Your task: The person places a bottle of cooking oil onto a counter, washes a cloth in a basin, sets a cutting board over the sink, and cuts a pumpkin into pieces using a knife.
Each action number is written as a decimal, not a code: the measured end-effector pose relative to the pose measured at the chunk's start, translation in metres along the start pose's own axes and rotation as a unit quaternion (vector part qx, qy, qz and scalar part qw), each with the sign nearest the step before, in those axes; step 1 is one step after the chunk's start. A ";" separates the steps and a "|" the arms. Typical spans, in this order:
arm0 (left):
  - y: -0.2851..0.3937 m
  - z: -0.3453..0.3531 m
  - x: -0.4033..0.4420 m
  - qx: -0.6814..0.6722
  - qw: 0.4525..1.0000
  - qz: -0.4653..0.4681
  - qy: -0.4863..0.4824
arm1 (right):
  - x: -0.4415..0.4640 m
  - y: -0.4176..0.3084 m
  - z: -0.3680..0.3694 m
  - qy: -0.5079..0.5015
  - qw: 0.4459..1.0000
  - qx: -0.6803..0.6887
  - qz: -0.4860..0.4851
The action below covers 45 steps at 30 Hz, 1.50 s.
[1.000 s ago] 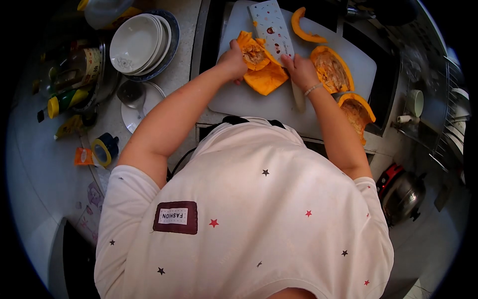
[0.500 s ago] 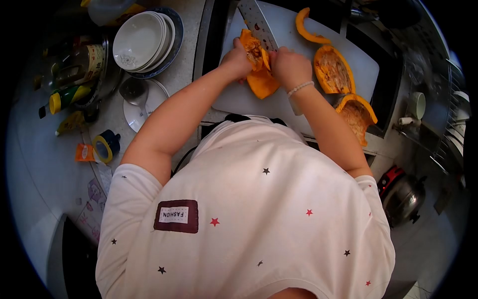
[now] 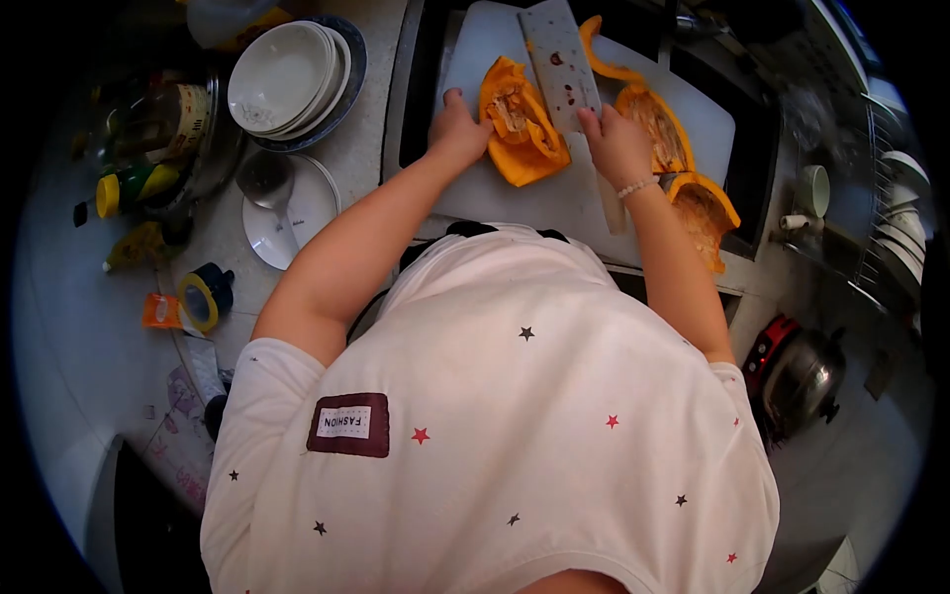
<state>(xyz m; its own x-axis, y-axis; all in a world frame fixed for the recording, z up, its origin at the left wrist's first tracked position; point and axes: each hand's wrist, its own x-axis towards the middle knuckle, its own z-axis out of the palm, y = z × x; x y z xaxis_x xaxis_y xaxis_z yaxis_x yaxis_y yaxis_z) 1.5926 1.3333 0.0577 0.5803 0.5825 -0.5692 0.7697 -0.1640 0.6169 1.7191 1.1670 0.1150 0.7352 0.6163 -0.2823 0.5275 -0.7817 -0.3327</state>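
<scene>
A wide patterned knife is in my right hand, which is closed around it near the heel of the blade; its light handle points toward my body. Left of the blade, an orange pumpkin piece with its stringy inside showing rests on the white cutting board. My left hand is at that piece's left edge, thumb raised and apart, its fingertips close to or touching the skin. Two hollow pumpkin pieces, one upper and one lower, and a curved slice lie to the right.
Stacked white bowls stand on a blue-rimmed plate at the left. Below them, a ladle rests on a white plate. Bottles and tape are further left. A dish rack and metal pot are at the right.
My left hand has loosened from the pumpkin piece, which now lies flatter on the board. The knife has moved right, away from the piece, with my right hand.
</scene>
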 end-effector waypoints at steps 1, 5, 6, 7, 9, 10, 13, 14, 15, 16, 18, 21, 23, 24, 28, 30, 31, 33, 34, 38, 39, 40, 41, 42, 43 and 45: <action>-0.006 0.004 -0.002 0.017 1.000 0.008 0.003 | -0.007 0.005 0.001 -0.004 1.000 0.012 0.021; -0.014 0.019 -0.017 0.070 0.996 0.057 0.003 | -0.022 0.030 0.026 -0.022 0.990 0.123 0.070; -0.010 0.021 -0.022 0.080 0.994 0.071 0.000 | -0.025 0.032 0.032 -0.003 0.989 0.135 0.064; -0.003 0.025 -0.025 0.050 0.998 0.043 -0.012 | -0.029 0.031 0.038 0.016 0.987 0.147 0.059; 0.004 0.028 -0.030 0.015 1.000 0.009 -0.015 | -0.033 0.031 0.047 0.034 0.984 0.168 0.051; 0.006 0.031 -0.032 -0.003 1.000 -0.008 -0.017 | -0.030 0.032 0.050 0.034 0.982 0.177 0.049; 0.009 0.032 -0.031 -0.142 0.989 -0.018 -0.039 | -0.021 0.032 0.060 0.040 0.980 0.192 0.039; 0.011 0.030 -0.028 -0.143 0.988 -0.029 -0.044 | -0.018 0.031 0.063 0.043 0.979 0.196 0.036; 0.017 0.024 -0.027 -0.144 0.987 -0.041 -0.050 | -0.016 0.030 0.067 0.050 0.981 0.183 0.039; 0.019 0.021 -0.026 -0.146 0.986 -0.054 -0.055 | -0.015 0.030 0.071 0.055 0.983 0.168 0.041; 0.020 0.025 -0.024 -0.163 0.985 -0.050 -0.026 | -0.012 0.026 0.074 0.062 0.986 0.150 0.047; 0.016 0.032 -0.017 -0.146 0.988 -0.047 -0.011 | -0.010 0.015 0.067 0.057 0.989 0.125 0.059; 0.008 0.037 -0.011 -0.117 0.992 -0.043 -0.005 | -0.007 0.007 0.056 0.041 0.993 0.086 0.066; 0.003 0.042 -0.008 -0.101 0.994 -0.036 -0.001 | -0.005 0.000 0.050 0.030 0.993 0.080 0.078; 0.017 0.034 -0.022 -0.115 0.993 -0.040 -0.003 | 0.005 -0.001 0.055 0.018 0.990 0.096 0.098; 0.020 0.036 -0.027 -0.168 0.985 -0.037 -0.011 | 0.008 0.002 0.064 0.024 0.985 0.131 0.108; 0.021 0.038 -0.028 -0.195 0.980 -0.034 -0.013 | 0.010 -0.009 0.067 0.030 0.980 0.154 0.122; 0.016 0.042 -0.027 -0.212 0.977 -0.021 -0.010 | 0.011 -0.028 0.067 0.039 0.971 0.188 0.139; 0.015 0.042 -0.024 -0.220 0.975 -0.011 -0.006 | 0.012 -0.031 0.066 0.027 0.967 0.205 0.145; 0.005 0.039 -0.021 -0.263 0.964 0.007 -0.029 | 0.016 -0.031 0.072 0.018 0.961 0.236 0.144; -0.006 0.047 -0.012 -0.241 0.970 0.019 -0.022 | 0.017 -0.030 0.075 0.023 0.963 0.233 0.135; -0.010 0.048 -0.009 -0.218 0.975 0.032 -0.013 | 0.016 -0.034 0.076 0.030 0.952 0.267 0.147; -0.013 0.050 -0.009 -0.200 0.979 0.045 0.003 | 0.014 -0.040 0.077 0.036 0.939 0.302 0.159; -0.012 0.049 -0.010 -0.182 0.981 0.058 0.020 | 0.014 -0.046 0.078 0.042 0.926 0.336 0.169; -0.011 0.046 -0.011 -0.165 0.983 0.071 0.038 | 0.015 -0.047 0.079 0.047 0.921 0.345 0.175; -0.017 0.047 -0.007 -0.230 0.969 0.085 0.041 | 0.019 -0.046 0.087 0.056 0.911 0.363 0.187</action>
<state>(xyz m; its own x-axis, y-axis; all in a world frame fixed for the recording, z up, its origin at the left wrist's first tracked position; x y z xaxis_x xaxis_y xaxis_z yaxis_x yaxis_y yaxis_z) 1.5873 1.2948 0.0257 0.6514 0.6418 -0.4046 0.4539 0.0976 0.8857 1.6719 1.2230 0.0468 0.8662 0.2736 -0.4181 -0.1598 -0.6411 -0.7506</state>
